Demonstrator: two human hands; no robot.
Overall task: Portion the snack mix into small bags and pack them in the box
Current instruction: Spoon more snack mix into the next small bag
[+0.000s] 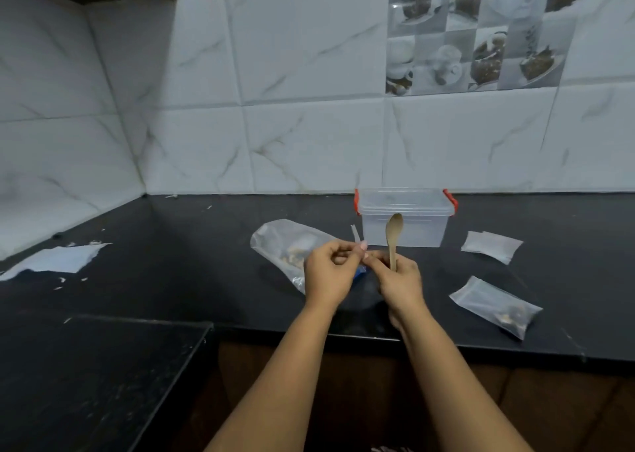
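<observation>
Above the counter's front edge, my left hand (330,273) and my right hand (400,281) meet and pinch a small clear bag (355,237) between their fingertips; most of it is hidden. My right hand also grips an upright wooden spoon (393,233). Behind my left hand lies the large clear bag of snack mix (285,242). A clear plastic box (405,218) with red clips stands at the back, near the wall. To the right, a small bag holding snack mix (494,305) lies near the front edge, and flat small bags (491,245) lie further back.
The black counter (206,245) runs along a white tiled wall. Torn white paper (55,259) and scraps lie at the far left. A lower black surface (96,376) fills the bottom left corner.
</observation>
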